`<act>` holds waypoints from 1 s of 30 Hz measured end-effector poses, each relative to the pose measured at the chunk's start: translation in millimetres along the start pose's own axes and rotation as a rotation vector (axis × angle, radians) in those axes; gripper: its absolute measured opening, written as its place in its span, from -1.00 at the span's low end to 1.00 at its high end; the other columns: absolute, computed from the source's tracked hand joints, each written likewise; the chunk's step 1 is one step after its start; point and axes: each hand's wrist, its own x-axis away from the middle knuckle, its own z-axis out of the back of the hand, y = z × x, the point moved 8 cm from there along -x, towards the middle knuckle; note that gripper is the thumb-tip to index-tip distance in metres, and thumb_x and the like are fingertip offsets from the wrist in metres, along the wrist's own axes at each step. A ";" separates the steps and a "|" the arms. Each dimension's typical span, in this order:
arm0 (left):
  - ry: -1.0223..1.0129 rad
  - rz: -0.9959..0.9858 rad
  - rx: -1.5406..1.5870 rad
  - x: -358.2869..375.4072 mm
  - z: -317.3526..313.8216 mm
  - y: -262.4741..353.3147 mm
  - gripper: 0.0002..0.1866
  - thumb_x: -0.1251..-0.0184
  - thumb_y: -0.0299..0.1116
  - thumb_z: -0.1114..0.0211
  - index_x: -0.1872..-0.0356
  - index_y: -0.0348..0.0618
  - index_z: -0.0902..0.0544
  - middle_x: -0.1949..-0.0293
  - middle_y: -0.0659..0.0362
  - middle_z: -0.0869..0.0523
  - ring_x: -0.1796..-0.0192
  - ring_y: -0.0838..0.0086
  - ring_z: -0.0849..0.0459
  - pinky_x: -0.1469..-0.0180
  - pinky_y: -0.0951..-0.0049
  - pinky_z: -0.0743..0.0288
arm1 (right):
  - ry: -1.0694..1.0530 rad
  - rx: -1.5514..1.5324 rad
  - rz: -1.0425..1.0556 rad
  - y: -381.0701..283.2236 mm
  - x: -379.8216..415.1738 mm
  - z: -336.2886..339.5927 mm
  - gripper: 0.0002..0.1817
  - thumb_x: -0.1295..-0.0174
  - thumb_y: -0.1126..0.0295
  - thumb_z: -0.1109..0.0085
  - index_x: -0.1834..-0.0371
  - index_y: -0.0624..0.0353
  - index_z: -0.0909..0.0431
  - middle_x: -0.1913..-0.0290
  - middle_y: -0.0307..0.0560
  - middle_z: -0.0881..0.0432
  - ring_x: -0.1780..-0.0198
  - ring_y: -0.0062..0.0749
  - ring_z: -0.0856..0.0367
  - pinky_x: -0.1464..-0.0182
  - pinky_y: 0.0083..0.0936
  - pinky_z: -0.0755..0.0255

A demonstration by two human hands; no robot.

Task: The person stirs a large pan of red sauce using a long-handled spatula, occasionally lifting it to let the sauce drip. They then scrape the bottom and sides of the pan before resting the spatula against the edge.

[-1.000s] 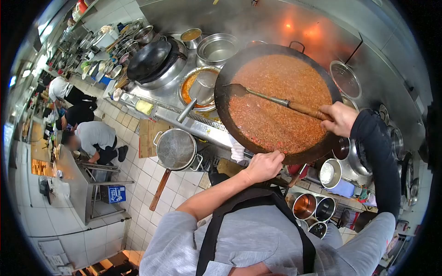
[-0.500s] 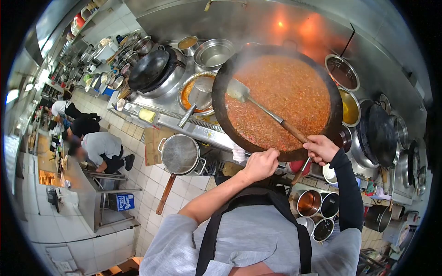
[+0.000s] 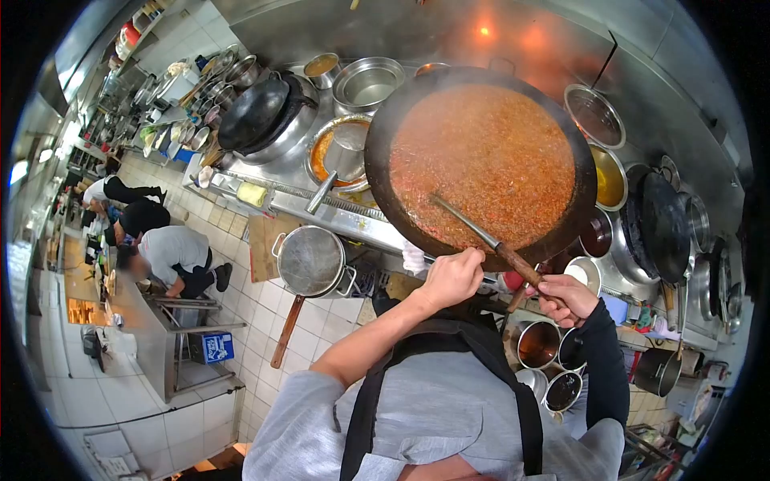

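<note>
A big dark wok (image 3: pixel 579 152) holds a steaming, chunky red-brown sauce (image 3: pixel 489 152). My right hand (image 3: pixel 566 301) is wrapped round the wooden handle of a wok spatula (image 3: pixel 507 254). Its metal shaft slants down into the sauce near the wok's close side, and the blade is hidden under the surface. My left hand (image 3: pixel 451 278) is closed at the wok's near rim, apparently gripping it; the exact hold is hidden by the fingers.
Left of the wok, a ladle (image 3: pixel 345 156) lies across a bowl of orange liquid. A strainer (image 3: pixel 310 261) with a wooden handle rests on a pot below. Metal pots (image 3: pixel 539 346) stand by my right side. Another wok (image 3: pixel 666 228) is at right. Co-workers (image 3: pixel 178 260) bend over a counter at left.
My right hand has drawn the spatula back towards me and slightly right. Its blade, visible at the sauce's left side before, is now submerged. My left hand stays at the rim.
</note>
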 end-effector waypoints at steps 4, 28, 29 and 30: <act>0.008 0.000 -0.026 0.7 -2.0 -1.6 -0.81 -0.39 -0.49 -0.36 0.08 -0.17 -0.55 0.33 0.00 -0.68 0.35 -0.05 -0.78 0.34 -0.03 -0.66 | -0.029 -0.073 0.014 13.4 -1.6 -10.8 -0.68 -0.78 0.23 -0.03 -0.29 0.25 -0.58 0.47 -0.39 -0.34 0.65 -0.82 -0.12 0.70 -0.70 0.06; 0.032 -0.006 -0.013 2.2 -1.9 -3.4 -0.77 -0.37 -0.51 -0.44 0.07 -0.22 -0.56 0.29 0.00 -0.75 0.34 -0.04 -0.80 0.33 -0.01 -0.67 | 0.336 0.422 0.259 -26.5 51.5 -12.9 -0.66 -0.62 0.35 -0.30 -0.34 0.24 -0.57 0.48 -0.43 -0.43 0.66 -0.75 -0.30 0.70 -0.64 -0.17; 0.031 -0.007 -0.019 0.8 0.2 -1.1 -0.76 -0.37 -0.51 -0.45 0.07 -0.23 -0.55 0.30 -0.01 -0.76 0.34 -0.03 -0.81 0.33 0.01 -0.68 | 0.340 0.391 0.211 -26.6 64.1 -5.4 -0.68 -0.62 0.34 -0.30 -0.30 0.24 -0.58 0.48 -0.42 -0.43 0.67 -0.75 -0.29 0.71 -0.63 -0.17; 0.044 -0.012 -0.018 0.2 1.7 0.3 -0.75 -0.37 -0.51 -0.46 0.07 -0.23 -0.55 0.30 0.00 -0.76 0.34 -0.03 -0.81 0.33 0.01 -0.68 | 0.344 0.361 0.165 -25.2 75.9 1.7 -0.71 -0.63 0.34 -0.30 -0.27 0.24 -0.59 0.49 -0.42 -0.44 0.68 -0.76 -0.29 0.71 -0.63 -0.17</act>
